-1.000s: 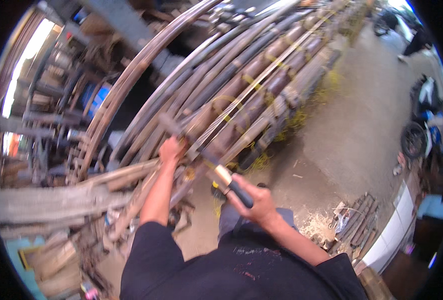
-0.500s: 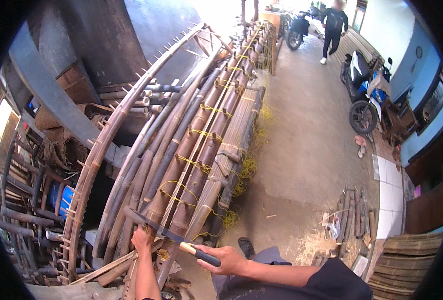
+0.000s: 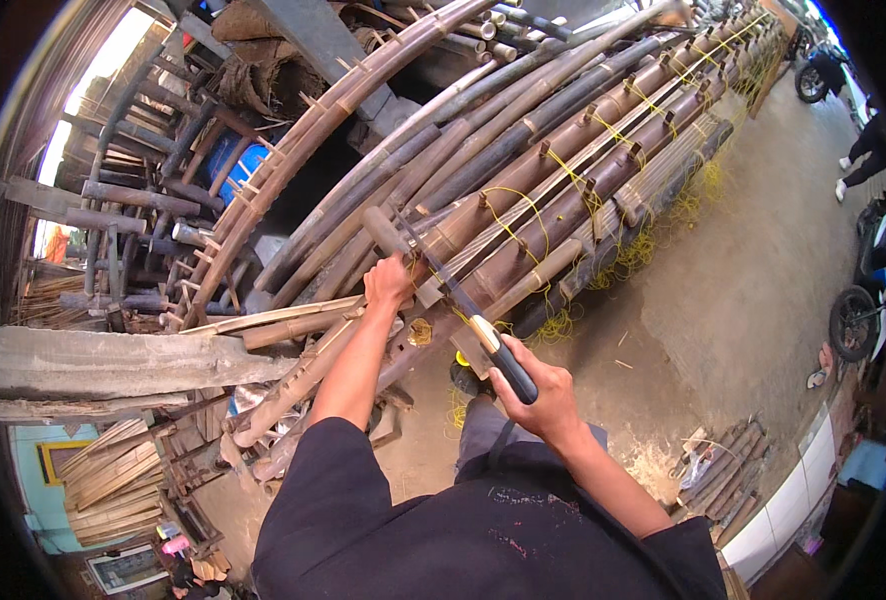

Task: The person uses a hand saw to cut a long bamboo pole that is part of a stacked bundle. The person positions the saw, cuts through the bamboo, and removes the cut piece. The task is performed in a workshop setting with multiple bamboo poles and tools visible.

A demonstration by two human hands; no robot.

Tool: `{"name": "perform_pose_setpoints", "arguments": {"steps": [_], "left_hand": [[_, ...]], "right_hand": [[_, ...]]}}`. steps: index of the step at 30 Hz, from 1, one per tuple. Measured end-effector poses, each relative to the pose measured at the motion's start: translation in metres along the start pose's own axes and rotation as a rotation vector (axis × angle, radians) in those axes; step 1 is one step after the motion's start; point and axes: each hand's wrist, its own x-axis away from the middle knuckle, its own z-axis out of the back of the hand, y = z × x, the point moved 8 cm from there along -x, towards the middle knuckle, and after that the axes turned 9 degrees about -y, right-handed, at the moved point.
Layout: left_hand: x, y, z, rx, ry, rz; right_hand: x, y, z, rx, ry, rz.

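My right hand (image 3: 545, 392) is wrapped around the black-and-tan handle of a saw (image 3: 453, 287), whose long dark blade slants up and left across bamboo poles. Its teeth cannot be made out. My left hand (image 3: 388, 281) is closed just left of the blade, against a short brown bamboo piece (image 3: 387, 231) whose rounded end sticks out beyond my fingers. What lies inside my grip is partly hidden. Beneath the blade run thick brown bamboo tubes (image 3: 503, 272) with pegs along them and yellow string (image 3: 551, 162) tied across.
A curved bamboo frame with pegs (image 3: 308, 135) arches at the left. A heavy grey beam (image 3: 113, 362) lies beside my left arm. Cut bamboo lengths (image 3: 725, 462) and shavings lie on the floor at right. A motorbike (image 3: 856, 320) stands farther off, and a person's legs (image 3: 863, 155) show beyond.
The view has swung, so the poles now slant toward the upper right and more of my body shows. Both hands keep their grips, with the saw blade still beside my left hand.
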Motion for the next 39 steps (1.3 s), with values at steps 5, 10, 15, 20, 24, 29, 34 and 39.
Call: {"name": "perform_pose_setpoints", "arguments": {"steps": [5, 10, 15, 20, 24, 29, 34, 39], "left_hand": [[0.003, 0.009, 0.004, -0.043, -0.038, -0.006], [0.004, 0.017, 0.012, -0.033, -0.052, -0.119], [0.005, 0.015, 0.016, 0.007, -0.043, -0.105], [0.001, 0.003, 0.000, -0.042, -0.050, -0.043], [0.001, -0.005, 0.000, -0.013, -0.039, -0.016], [-0.001, 0.012, 0.008, -0.012, -0.022, -0.073], [0.004, -0.001, 0.005, -0.036, -0.033, -0.028], [0.004, 0.010, 0.003, -0.001, -0.055, -0.051]], "right_hand": [[0.013, 0.000, 0.014, -0.049, 0.017, 0.011], [-0.001, 0.005, 0.002, 0.025, -0.020, 0.013], [0.014, 0.011, 0.015, -0.040, 0.045, 0.049], [-0.024, 0.005, 0.004, -0.006, -0.020, -0.006], [-0.003, 0.002, 0.018, -0.033, -0.007, 0.052], [-0.019, 0.003, 0.007, -0.014, -0.024, -0.005], [0.008, 0.002, 0.016, -0.024, -0.006, 0.087], [-0.015, 0.005, 0.010, -0.069, -0.011, -0.006]]}}
